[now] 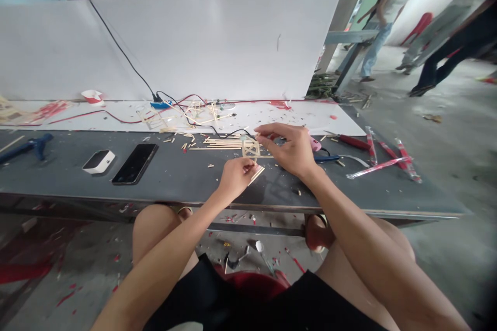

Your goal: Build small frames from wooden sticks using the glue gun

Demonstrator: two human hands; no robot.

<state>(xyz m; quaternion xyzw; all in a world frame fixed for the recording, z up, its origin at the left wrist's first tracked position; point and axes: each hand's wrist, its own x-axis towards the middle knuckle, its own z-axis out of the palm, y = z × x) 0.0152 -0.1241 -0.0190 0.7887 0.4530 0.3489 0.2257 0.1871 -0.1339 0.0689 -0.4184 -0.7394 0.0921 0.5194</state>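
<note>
A small frame of thin wooden sticks stands between my two hands over the dark table. My left hand is closed, its fingertips pinching the lower end of the frame, above a few short sticks by the fingers. At the frame's upper right, my right hand has its thumb and index finger pressed together at the corner; whatever lies between those fingertips is too small to name. Behind the frame lies a row of loose wooden sticks.
A black phone, a white box and a blue hammer lie left. Red-handled tool and red-wrapped sticks lie right. A black cable crosses behind the hands. People stand beyond, at upper right.
</note>
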